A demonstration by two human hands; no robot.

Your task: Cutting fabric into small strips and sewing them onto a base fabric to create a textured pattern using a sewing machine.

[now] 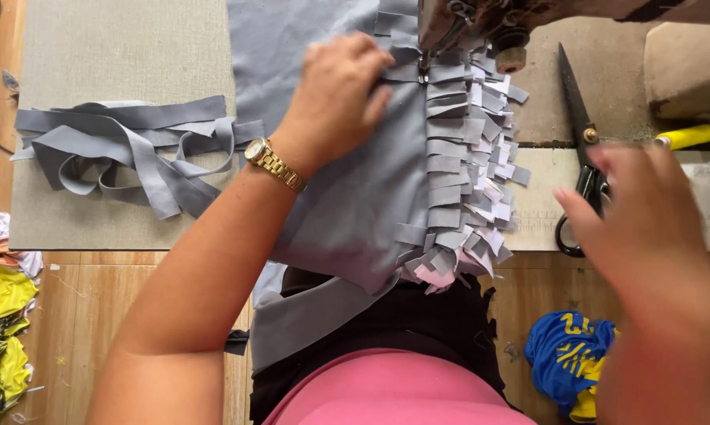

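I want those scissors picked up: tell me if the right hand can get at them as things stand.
Probably yes. The right hand hovers open just beside the scissors, which lie bare on the table, with nothing between them.

One pair of scissors [581, 149]; one gold wristwatch [273, 164]; one heap of grey strips [127, 149]; two hands.

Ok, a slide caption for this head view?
Left hand presses grey fabric under the sewing machine; right hand hovers near scissors.

Bright, even daylight, soft shadows; motion-blurred right hand [646, 212].
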